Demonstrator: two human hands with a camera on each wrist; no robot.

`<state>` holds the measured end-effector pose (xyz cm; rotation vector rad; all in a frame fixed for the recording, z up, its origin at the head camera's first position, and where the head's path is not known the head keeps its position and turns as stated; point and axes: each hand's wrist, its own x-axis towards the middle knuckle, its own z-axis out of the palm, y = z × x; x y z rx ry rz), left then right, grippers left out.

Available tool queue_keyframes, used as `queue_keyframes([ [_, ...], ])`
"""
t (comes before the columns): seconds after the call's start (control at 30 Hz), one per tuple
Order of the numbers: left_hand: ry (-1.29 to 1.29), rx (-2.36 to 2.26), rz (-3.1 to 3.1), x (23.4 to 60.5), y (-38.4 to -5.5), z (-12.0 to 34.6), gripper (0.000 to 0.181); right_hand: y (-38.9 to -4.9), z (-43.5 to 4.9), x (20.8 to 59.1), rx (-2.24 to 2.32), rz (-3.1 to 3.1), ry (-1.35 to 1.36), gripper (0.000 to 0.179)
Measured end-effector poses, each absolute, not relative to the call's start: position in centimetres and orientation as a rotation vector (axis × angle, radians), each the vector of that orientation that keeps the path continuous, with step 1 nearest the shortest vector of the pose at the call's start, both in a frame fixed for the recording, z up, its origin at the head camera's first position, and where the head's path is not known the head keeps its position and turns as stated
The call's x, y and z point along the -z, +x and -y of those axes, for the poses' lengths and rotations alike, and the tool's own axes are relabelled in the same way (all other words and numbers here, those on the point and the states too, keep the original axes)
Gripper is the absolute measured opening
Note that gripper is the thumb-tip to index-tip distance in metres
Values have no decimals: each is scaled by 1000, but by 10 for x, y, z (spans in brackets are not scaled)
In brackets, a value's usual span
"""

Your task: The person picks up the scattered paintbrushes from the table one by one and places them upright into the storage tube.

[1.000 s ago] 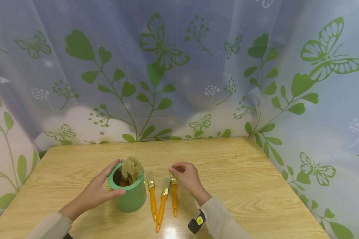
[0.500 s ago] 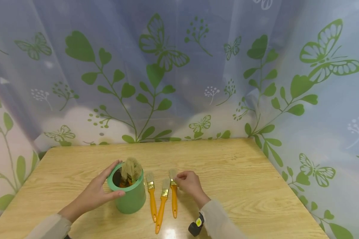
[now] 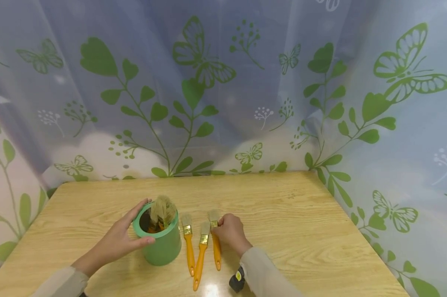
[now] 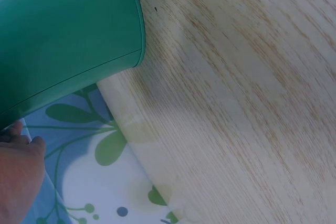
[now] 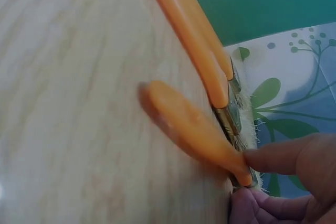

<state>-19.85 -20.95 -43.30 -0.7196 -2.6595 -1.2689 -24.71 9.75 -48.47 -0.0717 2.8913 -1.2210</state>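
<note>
A green cylindrical container stands on the table, pale bristle brushes sticking out of its top. My left hand holds it round the rim, thumb in front and fingers behind. To its right lie three orange-handled paintbrushes with brass-coloured ferrules. My right hand pinches the rightmost paintbrush near the ferrule; in the right wrist view that handle slants over the wood beside the other two. The middle paintbrush lies with its handle end close to that of the left paintbrush.
The wood-grain table reaches back to a curtain printed with green leaves and butterflies. A similar printed sheet hangs on the right. A black band shows at the right wrist.
My right hand has come down from above the rightmost paintbrush's bristles to its ferrule and now pinches it. The left hand and the container stay in place.
</note>
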Motion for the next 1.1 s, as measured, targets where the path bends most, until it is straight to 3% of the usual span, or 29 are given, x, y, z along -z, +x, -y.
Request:
queue_keyframes([
  [0.07,-723,1267,2655,432,-199,210,97,-248,-97,483,1224,-2877,-81,54],
  [0.17,-726,1271,2654,432,-199,210,97,-248,-96,480,1242,-2855,-87,58],
  [0.47,-715,1271,2663,433,-199,211,97,-247,-103,479,1327,-2770,-54,46],
  [0.73,-723,1291,2659,432,-198,211,97,-250,-105,462,1335,-2762,-6,15],
  [1.1,-714,1276,2669,434,-198,210,96,-246,-101,421,1507,-2721,-178,17],
])
